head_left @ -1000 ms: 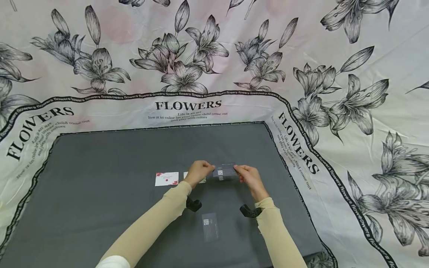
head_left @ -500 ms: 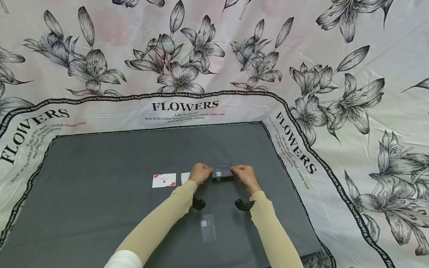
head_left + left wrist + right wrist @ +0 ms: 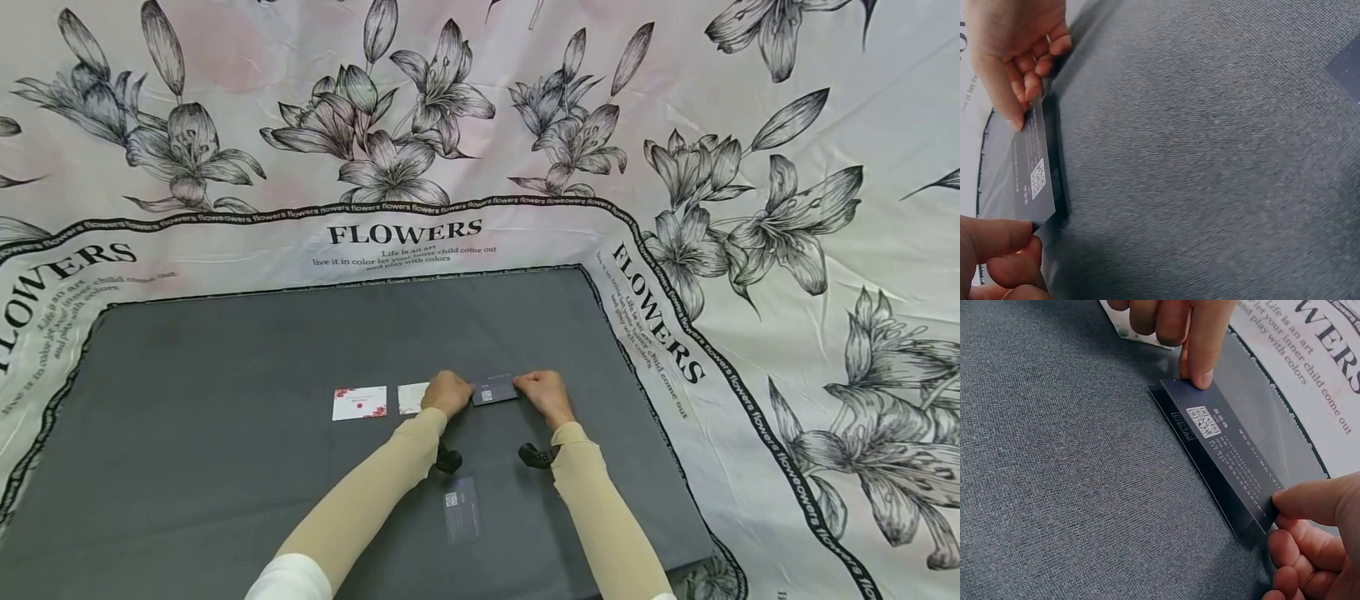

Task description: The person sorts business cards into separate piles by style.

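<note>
Between both hands is a see-through dark card printed with a QR code and small white text. My left hand pinches its left end between thumb and finger, and my right hand pinches its right end. In the right wrist view the card is tilted close over the grey cloth, with a dark shadow or reflection under its near edge. Left of it lies a white card with a green print, partly hidden by my left hand. Further left is a white card with red flowers.
A second see-through card with a QR code lies on the grey cloth nearer the body, between the forearms. A white border printed with flowers and lettering surrounds the grey area. Black wrist cameras hang under the wrists.
Both hands have lowered the see-through card closer to the cloth, and the shadow beneath it has narrowed. The hands have drawn slightly closer together. The head view has shifted a little.
</note>
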A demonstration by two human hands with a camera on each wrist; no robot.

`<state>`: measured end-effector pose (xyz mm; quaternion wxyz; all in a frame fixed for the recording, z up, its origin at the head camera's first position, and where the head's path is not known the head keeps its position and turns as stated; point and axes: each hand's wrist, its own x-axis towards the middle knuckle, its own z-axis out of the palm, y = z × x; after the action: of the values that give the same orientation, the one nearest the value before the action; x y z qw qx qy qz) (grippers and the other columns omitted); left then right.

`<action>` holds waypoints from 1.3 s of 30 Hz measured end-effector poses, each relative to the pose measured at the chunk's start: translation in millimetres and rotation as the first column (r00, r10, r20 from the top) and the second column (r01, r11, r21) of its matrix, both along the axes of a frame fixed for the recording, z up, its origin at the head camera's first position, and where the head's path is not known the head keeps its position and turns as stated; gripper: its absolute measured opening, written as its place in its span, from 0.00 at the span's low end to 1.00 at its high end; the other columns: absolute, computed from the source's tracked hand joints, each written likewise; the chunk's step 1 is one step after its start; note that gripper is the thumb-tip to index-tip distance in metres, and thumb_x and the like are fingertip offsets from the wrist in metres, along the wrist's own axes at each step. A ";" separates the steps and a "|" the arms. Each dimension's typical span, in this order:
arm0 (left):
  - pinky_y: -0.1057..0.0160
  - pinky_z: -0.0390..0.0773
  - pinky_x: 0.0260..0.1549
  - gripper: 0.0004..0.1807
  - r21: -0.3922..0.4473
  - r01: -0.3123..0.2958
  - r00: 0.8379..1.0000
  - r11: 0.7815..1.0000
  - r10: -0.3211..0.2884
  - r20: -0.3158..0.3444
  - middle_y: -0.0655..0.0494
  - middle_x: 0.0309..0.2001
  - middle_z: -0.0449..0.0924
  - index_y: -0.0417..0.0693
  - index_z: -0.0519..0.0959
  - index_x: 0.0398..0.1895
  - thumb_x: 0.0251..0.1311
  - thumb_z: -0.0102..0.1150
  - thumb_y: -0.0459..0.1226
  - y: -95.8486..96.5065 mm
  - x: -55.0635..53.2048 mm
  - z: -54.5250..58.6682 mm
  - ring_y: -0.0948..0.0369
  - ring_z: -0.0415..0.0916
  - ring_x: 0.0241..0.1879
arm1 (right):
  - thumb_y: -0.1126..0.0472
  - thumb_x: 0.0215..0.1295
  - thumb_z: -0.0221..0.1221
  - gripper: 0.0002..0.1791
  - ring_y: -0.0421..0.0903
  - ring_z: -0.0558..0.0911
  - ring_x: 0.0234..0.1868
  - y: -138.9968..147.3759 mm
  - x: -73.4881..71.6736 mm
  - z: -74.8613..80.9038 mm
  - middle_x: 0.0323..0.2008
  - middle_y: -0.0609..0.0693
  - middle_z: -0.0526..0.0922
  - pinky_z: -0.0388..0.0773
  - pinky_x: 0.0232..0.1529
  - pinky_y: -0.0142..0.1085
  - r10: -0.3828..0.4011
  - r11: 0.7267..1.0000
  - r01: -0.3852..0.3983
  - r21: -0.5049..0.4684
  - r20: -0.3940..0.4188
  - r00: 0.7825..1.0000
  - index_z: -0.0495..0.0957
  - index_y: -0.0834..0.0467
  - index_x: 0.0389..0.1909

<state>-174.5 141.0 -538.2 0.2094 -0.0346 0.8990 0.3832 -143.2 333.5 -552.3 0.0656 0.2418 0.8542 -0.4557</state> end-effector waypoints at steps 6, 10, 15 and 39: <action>0.55 0.75 0.32 0.12 -0.033 -0.011 1.000 0.999 0.011 -0.006 0.49 0.39 0.89 0.46 0.90 0.33 0.64 0.63 0.43 -0.5 -1.6 -0.8 0.56 0.78 0.31 | 0.53 0.65 0.65 0.13 0.44 0.72 0.26 -4.8 -3.9 2.2 0.30 0.51 0.85 0.68 0.29 0.35 -0.015 0.999 0.013 0.036 0.042 0.999 0.88 0.60 0.30; 0.52 0.78 0.34 0.11 -0.052 -0.006 1.000 0.999 0.006 -0.008 0.48 0.41 0.90 0.46 0.90 0.34 0.63 0.63 0.43 0.1 -3.4 0.3 0.55 0.80 0.32 | 0.53 0.65 0.65 0.13 0.44 0.76 0.29 -6.5 -4.2 4.3 0.35 0.51 0.88 0.70 0.32 0.35 -0.014 0.998 0.010 0.063 0.052 0.999 0.89 0.59 0.30; 0.53 0.79 0.33 0.12 -0.088 0.021 1.000 0.996 -0.023 -0.016 0.49 0.41 0.90 0.46 0.90 0.33 0.64 0.63 0.43 0.1 -4.7 3.8 0.56 0.80 0.31 | 0.53 0.65 0.64 0.13 0.44 0.79 0.32 -7.7 -4.3 5.5 0.36 0.52 0.89 0.72 0.35 0.35 -0.007 0.996 0.001 0.088 0.060 0.998 0.89 0.58 0.30; 0.49 0.80 0.36 0.13 -0.239 0.058 0.995 0.969 -0.076 -0.067 0.45 0.42 0.89 0.42 0.88 0.36 0.62 0.62 0.42 7.1 -7.2 1.3 0.54 0.79 0.31 | 0.49 0.64 0.64 0.14 0.52 0.86 0.41 -12.3 -4.8 3.9 0.45 0.54 0.90 0.80 0.45 0.47 0.040 0.953 -0.066 0.297 0.094 0.995 0.91 0.55 0.35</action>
<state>-181.7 148.1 -537.0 0.1822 -0.0146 0.9462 0.2670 -148.1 321.3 -548.4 0.0775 0.2456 0.9158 -0.3081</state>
